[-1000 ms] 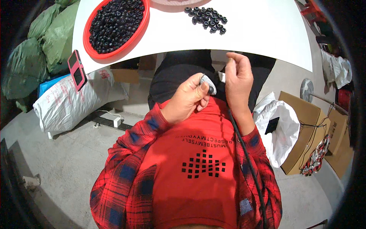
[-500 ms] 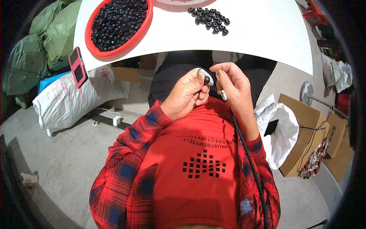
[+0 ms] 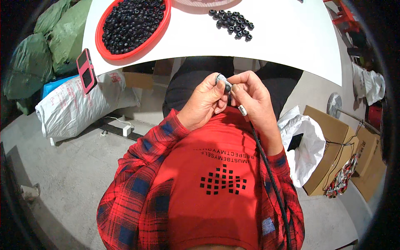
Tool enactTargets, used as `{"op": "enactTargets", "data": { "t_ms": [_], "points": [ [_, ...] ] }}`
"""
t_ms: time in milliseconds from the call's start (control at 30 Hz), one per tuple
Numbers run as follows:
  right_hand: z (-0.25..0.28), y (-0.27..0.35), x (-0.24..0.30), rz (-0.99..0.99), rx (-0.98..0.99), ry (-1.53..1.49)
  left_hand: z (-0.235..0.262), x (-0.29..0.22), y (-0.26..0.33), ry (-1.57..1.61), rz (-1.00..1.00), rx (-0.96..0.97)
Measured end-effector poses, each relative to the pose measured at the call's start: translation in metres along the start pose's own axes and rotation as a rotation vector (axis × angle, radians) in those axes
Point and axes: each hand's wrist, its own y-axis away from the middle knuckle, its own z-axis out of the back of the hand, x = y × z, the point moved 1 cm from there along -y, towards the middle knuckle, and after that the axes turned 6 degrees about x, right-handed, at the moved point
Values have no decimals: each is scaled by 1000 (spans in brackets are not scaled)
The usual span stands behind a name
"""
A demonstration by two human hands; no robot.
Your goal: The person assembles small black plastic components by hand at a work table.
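My left hand [image 3: 203, 96] pinches a small round black piece [image 3: 227, 88] between thumb and index finger. A grey-white speckled wrap [image 3: 222, 78] covers that index fingertip. Close against the piece, my right hand [image 3: 253, 95] has its thumb and index finger pressed together; whatever is between them is too small to make out. Below the right fingers shows a short whitish end [image 3: 242, 110], and a black cord [image 3: 266, 160] runs from there down along my right sleeve. On the white table ahead lies a loose group of similar black pieces [image 3: 235, 24].
A red-rimmed basin [image 3: 167, 25] full of black pieces and a pale pink basket [image 3: 204, 3] stand on the table [image 3: 283, 39]. At left are a pink-cased phone [image 3: 86, 71], a white sack [image 3: 77, 109] and green sacks [image 3: 29, 68]; at right, an open white bag [image 3: 310, 156] and cardboard [image 3: 329, 166].
My right hand has moved left, bringing its fingertips up to the black piece in my left hand. The left hand has barely moved.
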Motion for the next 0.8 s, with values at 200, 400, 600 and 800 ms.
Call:
{"op": "enactTargets", "data": {
  "t_ms": [200, 400, 600, 800],
  "points": [
    [5, -3, -5, -23, -13, 7, 2, -1, 0, -16, 1, 68],
    [3, -4, -5, -18, 0, 1, -3, -4, 1, -29, 4, -35],
    [6, -5, -7, -42, 9, -16, -4, -7, 1, -11, 19, 0],
    [6, -7, -8, 6, 40, -20, -3, -6, 1, 7, 23, -22]
  ]
}}
